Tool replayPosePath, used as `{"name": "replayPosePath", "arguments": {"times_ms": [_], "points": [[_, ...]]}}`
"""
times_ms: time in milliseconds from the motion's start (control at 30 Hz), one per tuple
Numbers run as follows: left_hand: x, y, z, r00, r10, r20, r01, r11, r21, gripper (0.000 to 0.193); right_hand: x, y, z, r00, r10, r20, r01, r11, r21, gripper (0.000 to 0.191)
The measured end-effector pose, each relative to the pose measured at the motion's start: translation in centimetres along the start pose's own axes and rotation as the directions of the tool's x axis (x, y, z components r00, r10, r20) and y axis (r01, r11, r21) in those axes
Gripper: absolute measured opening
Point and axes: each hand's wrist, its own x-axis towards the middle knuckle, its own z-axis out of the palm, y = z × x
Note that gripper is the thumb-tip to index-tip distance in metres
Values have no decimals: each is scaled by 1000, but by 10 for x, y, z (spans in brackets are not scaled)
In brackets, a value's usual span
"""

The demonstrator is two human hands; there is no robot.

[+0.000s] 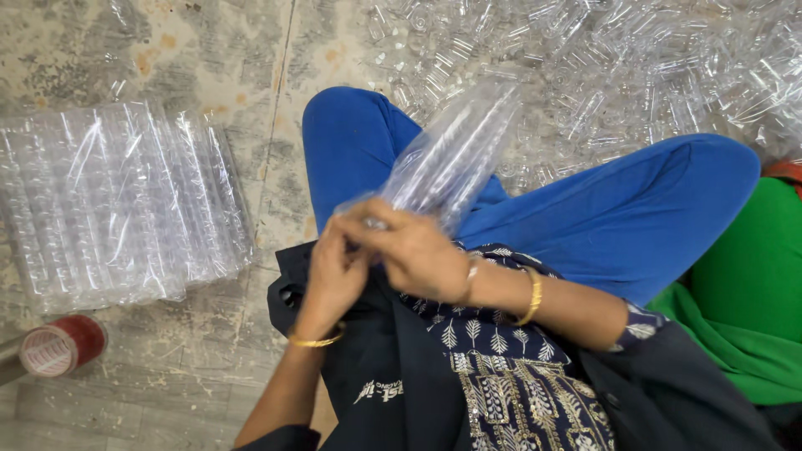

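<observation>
Head view: the left hand (334, 271) and right hand (418, 250) are pressed together, both clamped on the lower end of a clear plastic sleeve of small transparent pieces (455, 150), tilted up over blue-trousered knees. A flat stack of filled clear packs (117, 200) lies left on the floor (209, 50); a red tape roll (63, 344) sits below it; loose clear pieces (601, 67) are heaped beyond.

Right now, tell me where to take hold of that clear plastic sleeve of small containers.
Grip the clear sleeve at its near, lower end, coming from below, where the left hand and right hand already pinch it. It tilts up and away, leaving the far end unsupported.
</observation>
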Motion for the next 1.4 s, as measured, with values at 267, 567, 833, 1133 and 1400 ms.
{"name": "replayPosePath", "arguments": {"times_ms": [267, 567, 833, 1133, 1400], "points": [[39, 6, 51, 769, 623, -145, -637, 766, -86, 62, 5, -10, 40, 999, 10, -37, -3, 981, 196, 70], [44, 46, 20, 973, 38, 227, 86, 855, -512, 62, 11, -2, 14, 996, -84, -8, 84, 974, 212, 57], [148, -17, -89, 997, 67, -26, -68, 758, -648, 57, -50, 207, -187, 914, 353, -199, -404, 828, -388, 50], [366, -18, -61, 930, -367, -1, 347, 883, -316, 81, -103, 354, -275, 319, 912, -258, -912, 222, -345, 131], [460, 48, 100, 979, 76, 190, -51, 990, -133, 81, -34, 346, -209, 662, 667, -342, -750, 598, -283, 95]]}}
